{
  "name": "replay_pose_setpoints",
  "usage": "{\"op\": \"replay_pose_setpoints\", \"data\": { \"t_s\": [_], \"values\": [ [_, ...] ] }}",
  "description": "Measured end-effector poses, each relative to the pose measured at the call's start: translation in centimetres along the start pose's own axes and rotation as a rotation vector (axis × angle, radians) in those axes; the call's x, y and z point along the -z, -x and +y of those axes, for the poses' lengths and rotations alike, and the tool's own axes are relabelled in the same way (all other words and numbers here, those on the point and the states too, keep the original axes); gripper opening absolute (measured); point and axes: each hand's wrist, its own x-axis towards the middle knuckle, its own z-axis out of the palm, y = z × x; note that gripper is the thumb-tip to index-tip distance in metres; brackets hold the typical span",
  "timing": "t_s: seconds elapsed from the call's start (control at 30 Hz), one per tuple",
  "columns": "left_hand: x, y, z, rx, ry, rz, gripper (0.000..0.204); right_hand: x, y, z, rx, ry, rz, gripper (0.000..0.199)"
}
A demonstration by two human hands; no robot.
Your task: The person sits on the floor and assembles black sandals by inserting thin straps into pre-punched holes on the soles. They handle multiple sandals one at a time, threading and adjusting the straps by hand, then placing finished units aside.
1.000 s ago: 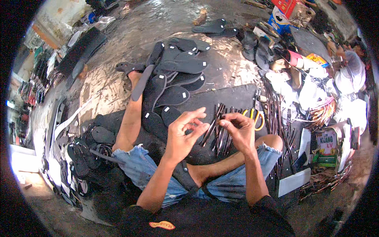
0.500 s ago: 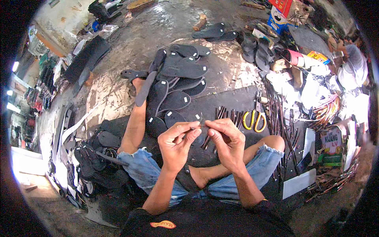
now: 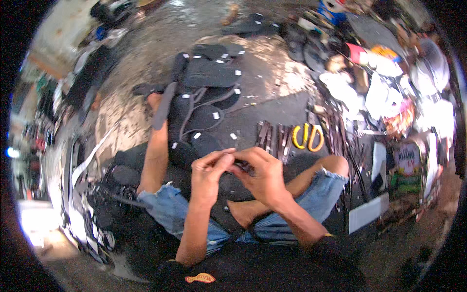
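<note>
My left hand [image 3: 208,173] and my right hand [image 3: 262,175] meet above my lap with their fingertips pinched together. Whatever lies between the fingers is too small and blurred to name. Just beyond my left hand spreads a pile of black sandal soles [image 3: 204,117], several of them bearing small white tags. Beyond my right hand lie short dark strips [image 3: 273,141]. To the right of these is a pair of scissors with yellow handles [image 3: 308,137], its blades pointing away from me.
My bent legs [image 3: 156,151] frame the work spot. Long dark strips [image 3: 335,126] lie to the right, near white plastic bags [image 3: 377,104] and a tin can [image 3: 408,160]. More sandals [image 3: 255,27] rest at the far side. Black scraps [image 3: 121,209] heap up on the left.
My hands have drawn closer until the fingertips meet; a thin thing showed between them before. My right hand has turned and moved left. The whole view has shifted slightly.
</note>
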Motion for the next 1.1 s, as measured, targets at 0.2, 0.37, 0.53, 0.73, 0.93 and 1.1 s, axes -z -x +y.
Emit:
{"op": "replay_pose_setpoints", "data": {
  "t_s": [0.2,0.37,0.53,0.73,0.93,1.1],
  "values": [
    [7.2,-9.5,-14.1,0.171,-1.281,0.764,0.106,0.2,-2.6,3.2,0.169,0.433,-0.010,0.018],
    [6.7,-10.3,-16.7,-0.122,-1.255,0.562,0.120,1.3,-1.8,3.5,0.145,0.450,-0.049,0.018],
    [6.0,-11.4,-15.3,0.106,-1.268,0.623,0.124,0.9,-1.8,3.0,0.140,0.434,-0.034,0.017],
    [4.1,-5.5,-11.1,-0.357,-0.536,0.402,0.108,1.0,-1.0,4.9,-0.219,-0.048,0.055,0.016],
    [1.9,-0.3,-3.7,-0.080,-0.247,0.210,0.033,-0.2,-0.1,2.7,-0.367,-0.225,-0.105,0.018],
    [0.6,1.2,-1.2,-0.246,-0.540,0.168,0.028,-1.0,-0.1,1.3,-0.205,-0.039,-0.076,0.019]
  ]
}}
